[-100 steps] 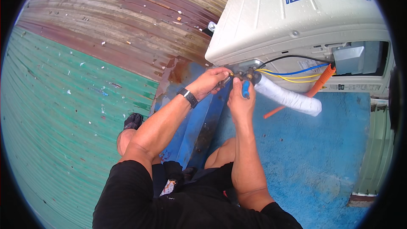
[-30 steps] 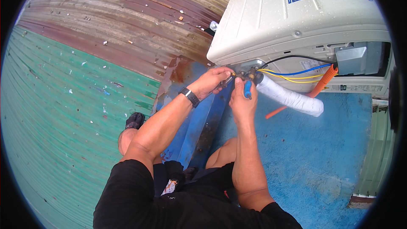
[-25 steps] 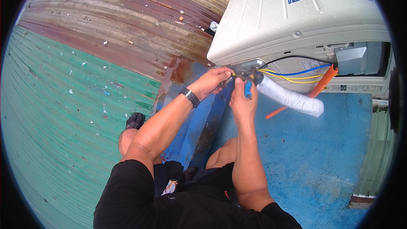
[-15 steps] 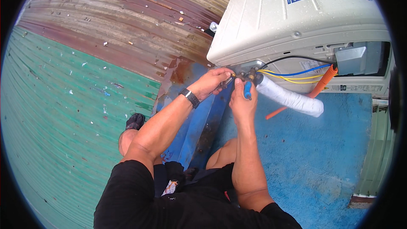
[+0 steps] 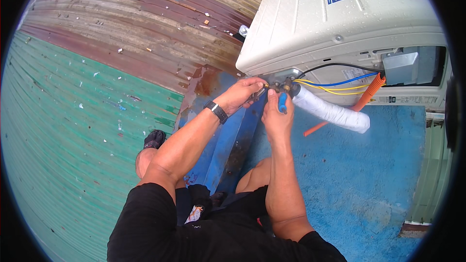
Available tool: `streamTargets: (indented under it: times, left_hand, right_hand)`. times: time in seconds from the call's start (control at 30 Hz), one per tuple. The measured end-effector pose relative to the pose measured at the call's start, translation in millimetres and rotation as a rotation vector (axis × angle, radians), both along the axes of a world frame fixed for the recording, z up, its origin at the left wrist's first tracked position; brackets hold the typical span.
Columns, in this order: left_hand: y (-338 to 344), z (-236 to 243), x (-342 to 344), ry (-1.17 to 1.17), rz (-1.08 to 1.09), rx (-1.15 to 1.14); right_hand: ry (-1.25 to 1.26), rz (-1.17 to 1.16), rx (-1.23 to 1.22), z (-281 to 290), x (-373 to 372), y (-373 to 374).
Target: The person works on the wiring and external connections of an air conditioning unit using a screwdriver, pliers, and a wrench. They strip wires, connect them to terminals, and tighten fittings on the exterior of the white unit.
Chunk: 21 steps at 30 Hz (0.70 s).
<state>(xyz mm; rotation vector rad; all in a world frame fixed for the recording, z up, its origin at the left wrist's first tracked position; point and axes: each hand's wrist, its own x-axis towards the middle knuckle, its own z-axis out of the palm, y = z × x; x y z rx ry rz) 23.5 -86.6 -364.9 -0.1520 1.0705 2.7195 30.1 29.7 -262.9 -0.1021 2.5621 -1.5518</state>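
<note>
My left hand (image 5: 240, 95) is closed round a slim metal tool (image 5: 259, 93), its kind hard to make out. A small brass piece (image 5: 265, 86) shows at the fingertips, just left of the brass service valves (image 5: 287, 88). Close beside it, my right hand (image 5: 277, 119) grips a blue-handled tool (image 5: 282, 102), whose working end I cannot make out. My right thumb points up toward the valves. These valves sit at the lower corner of a white outdoor air-conditioner unit (image 5: 301, 34), partly hidden by my fingers.
A white-wrapped pipe (image 5: 332, 111) runs right from the valves. Black, blue and yellow wires (image 5: 335, 88) lead to an orange corrugated conduit (image 5: 373, 92) by the unit's uncovered terminal compartment (image 5: 412, 65). Green corrugated roofing (image 5: 87, 131) lies left, a blue rough surface (image 5: 349, 174) right.
The blue handle has tilted slightly in my right hand. Both hands otherwise keep almost the same places by the valves.
</note>
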Motion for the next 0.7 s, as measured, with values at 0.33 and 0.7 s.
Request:
streamTargets:
  times: [0.33,0.7]
  left_hand:
    - [-0.3,-1.3,-0.3,0.006,0.003,0.007]
    - [0.5,-1.1,1.0,0.011,-0.001,0.003]
  right_hand:
    - [-0.004,0.008,-0.005,0.0,0.0,-0.7]
    - [0.015,0.004,0.008,-5.5,-1.4,3.1]
